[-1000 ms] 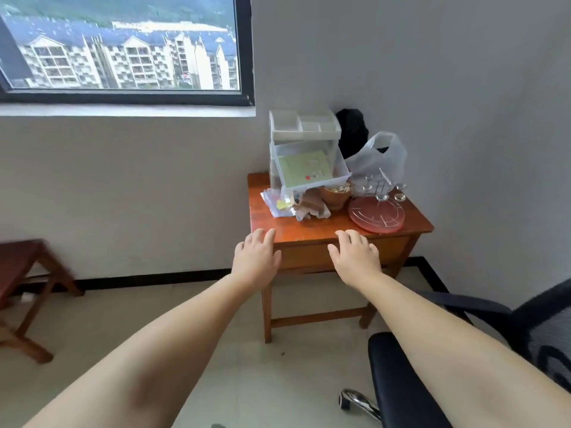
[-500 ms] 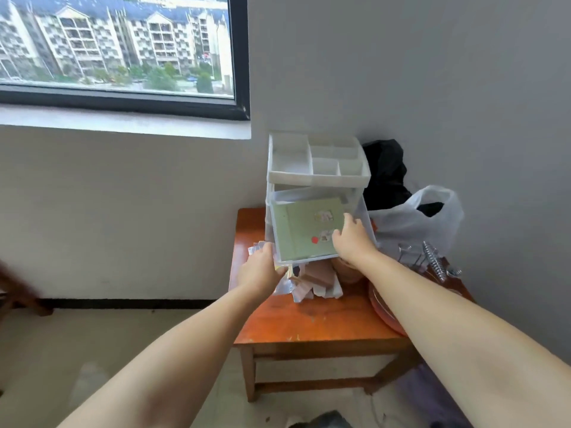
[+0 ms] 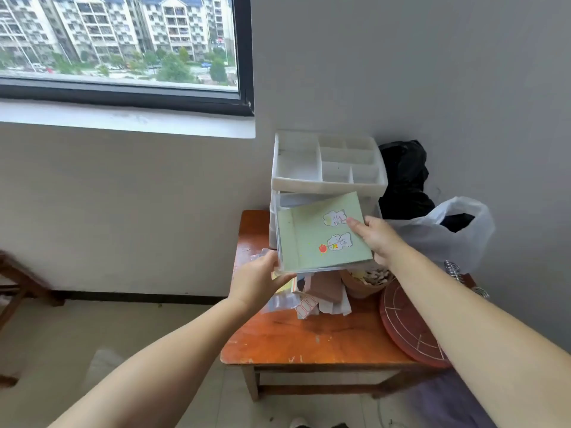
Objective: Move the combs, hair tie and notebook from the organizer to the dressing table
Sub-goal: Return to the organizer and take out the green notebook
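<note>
A white organizer (image 3: 327, 183) stands at the back of a small orange wooden table (image 3: 309, 338), its clear drawer (image 3: 279, 230) pulled out toward me. A pale green notebook (image 3: 315, 242) with cartoon stickers lies in the drawer, its far right corner tilted up above the drawer wall. My right hand (image 3: 377, 236) grips the notebook's right edge, thumb on the cover. My left hand (image 3: 256, 279) holds the drawer's front left corner from below. The organizer's top compartments look empty. No comb or hair tie is in sight.
Under the drawer lie loose papers and packets (image 3: 321, 299) and a brown bowl (image 3: 367, 282). A red round mat (image 3: 408, 329) overhangs the table's right edge. A white plastic bag (image 3: 448, 236) and a black bag (image 3: 401, 180) sit behind. A dark stool (image 3: 18, 279) stands far left.
I have moved closer to the table. Both hands went from hovering at the table's front edge to the drawer; the right hand took hold of the notebook and tilted it up.
</note>
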`<action>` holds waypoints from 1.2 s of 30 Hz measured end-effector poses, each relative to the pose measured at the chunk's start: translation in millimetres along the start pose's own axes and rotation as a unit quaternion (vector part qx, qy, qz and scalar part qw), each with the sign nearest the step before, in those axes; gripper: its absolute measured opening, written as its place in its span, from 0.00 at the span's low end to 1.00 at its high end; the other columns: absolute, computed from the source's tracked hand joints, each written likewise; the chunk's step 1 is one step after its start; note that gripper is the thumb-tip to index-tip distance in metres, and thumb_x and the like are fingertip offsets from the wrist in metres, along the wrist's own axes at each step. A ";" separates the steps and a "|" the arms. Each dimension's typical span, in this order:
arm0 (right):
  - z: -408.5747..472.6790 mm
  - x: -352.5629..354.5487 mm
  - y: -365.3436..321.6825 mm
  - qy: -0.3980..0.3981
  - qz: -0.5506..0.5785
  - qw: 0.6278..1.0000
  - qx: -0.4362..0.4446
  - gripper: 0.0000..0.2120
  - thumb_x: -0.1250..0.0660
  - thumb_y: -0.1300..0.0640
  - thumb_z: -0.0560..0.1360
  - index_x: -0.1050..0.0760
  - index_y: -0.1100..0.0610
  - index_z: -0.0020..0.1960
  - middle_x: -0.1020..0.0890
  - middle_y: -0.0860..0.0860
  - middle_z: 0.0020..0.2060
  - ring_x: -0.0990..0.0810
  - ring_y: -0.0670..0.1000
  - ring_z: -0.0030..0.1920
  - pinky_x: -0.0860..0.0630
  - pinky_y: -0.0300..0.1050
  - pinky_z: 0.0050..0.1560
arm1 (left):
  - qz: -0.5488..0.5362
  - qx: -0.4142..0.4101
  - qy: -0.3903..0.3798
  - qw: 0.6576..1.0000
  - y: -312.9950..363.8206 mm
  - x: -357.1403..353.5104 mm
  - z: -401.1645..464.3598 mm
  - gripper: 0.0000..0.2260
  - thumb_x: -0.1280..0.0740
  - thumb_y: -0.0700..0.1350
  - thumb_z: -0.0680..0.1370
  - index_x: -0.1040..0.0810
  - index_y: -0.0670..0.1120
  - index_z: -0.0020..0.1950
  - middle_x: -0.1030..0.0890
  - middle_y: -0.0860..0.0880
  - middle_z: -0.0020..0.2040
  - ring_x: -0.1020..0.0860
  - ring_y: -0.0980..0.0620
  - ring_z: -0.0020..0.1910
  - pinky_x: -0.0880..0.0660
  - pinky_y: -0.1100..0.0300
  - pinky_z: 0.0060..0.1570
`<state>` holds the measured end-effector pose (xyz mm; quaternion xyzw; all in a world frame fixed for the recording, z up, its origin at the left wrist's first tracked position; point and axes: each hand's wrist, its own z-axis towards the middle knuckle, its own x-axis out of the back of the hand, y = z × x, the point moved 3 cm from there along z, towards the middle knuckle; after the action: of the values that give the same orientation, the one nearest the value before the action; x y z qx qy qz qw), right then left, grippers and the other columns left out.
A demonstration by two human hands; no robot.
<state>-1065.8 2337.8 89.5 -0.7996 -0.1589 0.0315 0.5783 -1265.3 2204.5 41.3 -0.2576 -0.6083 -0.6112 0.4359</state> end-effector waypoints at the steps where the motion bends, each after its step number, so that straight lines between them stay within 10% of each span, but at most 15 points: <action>1: -8.0 4.7 -5.0 -0.010 0.018 1.000 0.014 0.09 0.37 0.57 0.77 0.26 0.61 0.54 0.21 0.65 0.57 0.19 0.55 0.43 0.21 0.54 0.47 | 0.007 -0.004 -0.003 1.000 0.4 2.9 1.8 0.19 0.33 0.60 0.72 0.33 0.46 0.43 0.20 0.45 0.42 0.28 0.46 0.36 0.34 0.56 0.33; 7: -60.6 50.2 -26.9 -0.093 0.148 0.983 0.062 0.11 0.39 0.55 0.76 0.24 0.55 0.56 0.14 0.52 0.46 0.15 0.50 0.47 0.17 0.47 0.42 | -0.002 -0.028 0.001 1.000 -2.1 24.9 22.0 0.20 0.34 0.58 0.73 0.28 0.41 0.47 0.18 0.45 0.42 0.22 0.42 0.41 0.27 0.52 0.39; 13: -69.7 34.1 -3.7 -0.232 -0.137 0.963 0.017 0.15 0.32 0.49 0.70 0.20 0.52 0.55 0.15 0.51 0.52 0.16 0.51 0.52 0.20 0.39 0.45 | -0.042 -0.009 0.048 0.998 -1.8 40.8 50.7 0.19 0.33 0.58 0.73 0.26 0.41 0.45 0.18 0.45 0.41 0.21 0.43 0.41 0.25 0.51 0.39; 18: -35.9 15.1 -8.1 -0.196 -0.163 0.966 0.045 0.18 0.31 0.47 0.69 0.20 0.53 0.55 0.19 0.51 0.59 0.19 0.53 0.57 0.24 0.52 0.61 | -0.042 0.031 0.045 0.998 1.8 40.5 72.8 0.19 0.35 0.59 0.74 0.27 0.42 0.43 0.18 0.45 0.40 0.22 0.43 0.41 0.26 0.51 0.39; 28: 28.2 12.8 -36.7 -0.229 -0.134 0.963 0.050 0.10 0.34 0.55 0.75 0.21 0.56 0.54 0.15 0.56 0.51 0.16 0.54 0.48 0.21 0.49 0.52 | 0.009 0.131 0.075 0.988 -8.9 40.9 122.8 0.18 0.43 0.60 0.77 0.28 0.47 0.38 0.20 0.49 0.35 0.24 0.44 0.38 0.32 0.53 0.47; 36: 26.5 -52.7 -69.8 -0.336 -0.024 0.938 0.077 0.17 0.32 0.49 0.70 0.20 0.55 0.55 0.15 0.56 0.52 0.16 0.57 0.51 0.20 0.53 0.53 | -0.263 0.227 -0.058 0.936 -51.8 45.5 54.3 0.04 0.34 0.42 0.69 0.21 0.44 0.41 0.20 0.48 0.41 0.24 0.50 0.39 0.26 0.56 0.42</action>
<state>-1137.2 2366.2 139.0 -0.6911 -0.3604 0.2965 0.5519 -1343.0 2240.9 59.8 -0.0179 -0.8013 -0.5335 0.2703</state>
